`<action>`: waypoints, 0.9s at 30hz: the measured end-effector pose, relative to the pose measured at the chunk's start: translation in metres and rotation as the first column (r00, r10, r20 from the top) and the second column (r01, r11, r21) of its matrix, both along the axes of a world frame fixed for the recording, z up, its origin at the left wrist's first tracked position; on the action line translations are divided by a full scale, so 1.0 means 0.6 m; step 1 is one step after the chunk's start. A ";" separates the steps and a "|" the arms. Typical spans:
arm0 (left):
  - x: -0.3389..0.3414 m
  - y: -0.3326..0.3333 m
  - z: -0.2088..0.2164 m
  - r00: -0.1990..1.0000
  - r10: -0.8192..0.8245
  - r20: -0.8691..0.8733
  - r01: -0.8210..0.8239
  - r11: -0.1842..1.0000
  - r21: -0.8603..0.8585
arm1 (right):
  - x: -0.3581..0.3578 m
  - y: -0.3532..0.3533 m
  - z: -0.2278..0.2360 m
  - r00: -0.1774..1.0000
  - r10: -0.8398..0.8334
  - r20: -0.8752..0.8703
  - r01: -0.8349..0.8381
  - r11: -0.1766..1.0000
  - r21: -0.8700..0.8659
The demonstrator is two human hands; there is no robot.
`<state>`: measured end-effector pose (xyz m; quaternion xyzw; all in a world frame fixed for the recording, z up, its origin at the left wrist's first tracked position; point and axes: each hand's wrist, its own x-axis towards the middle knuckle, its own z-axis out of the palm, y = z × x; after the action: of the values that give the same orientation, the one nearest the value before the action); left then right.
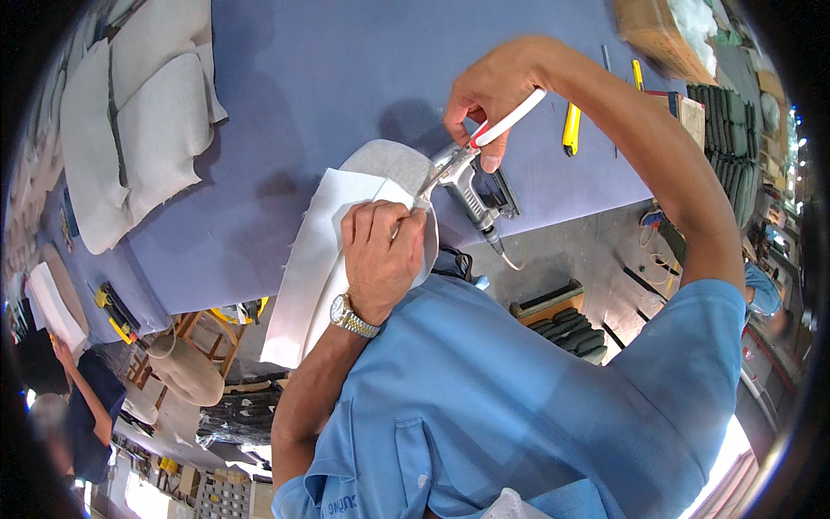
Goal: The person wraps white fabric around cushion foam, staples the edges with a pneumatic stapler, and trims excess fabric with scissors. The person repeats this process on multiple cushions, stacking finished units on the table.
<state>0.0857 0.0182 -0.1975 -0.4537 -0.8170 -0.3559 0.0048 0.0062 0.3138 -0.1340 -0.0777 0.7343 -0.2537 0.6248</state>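
A rounded grey padded piece (391, 164) lies at the table's front edge, with white fabric (324, 251) spread over it and hanging down toward me. My left hand (380, 251), a watch at its wrist, is closed on the white fabric, fingers curled over its edge. My right hand (497, 104) grips a pliers-like hand tool (510, 118) with white and red handles. The metal jaws of that tool reach the padded piece's edge beside my left fingers; whether they bite on anything is hidden. Just below the tool, a silver staple gun (471, 199) with a hose lies on the table.
Grey fabric-covered pieces (164, 112) lie at the table's far left. Yellow cutters (571, 130) rest on the right. A cardboard box (648, 35) and stacked dark green pads (726, 130) stand beyond. Another person (95, 398) handles a white piece at the left.
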 end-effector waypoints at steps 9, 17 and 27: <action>0.004 -0.004 -0.002 0.998 -0.048 -0.052 0.044 0.997 -0.069 | 0.029 -0.017 0.009 0.980 0.024 -0.199 -0.039 0.997 -0.070; 0.018 -0.006 -0.007 0.996 -0.070 -0.058 0.066 0.995 -0.074 | 0.042 -0.040 0.008 0.985 -0.032 -0.170 0.015 0.995 -0.100; 0.030 -0.011 -0.017 0.987 -0.072 -0.143 0.078 0.996 0.036 | 0.092 0.032 0.048 0.944 -0.225 -0.241 0.218 0.974 -0.056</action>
<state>0.1034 0.0119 -0.2075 -0.5082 -0.7893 -0.3395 0.0586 0.0614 0.3332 -0.1053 -0.0344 0.8064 -0.3210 0.4954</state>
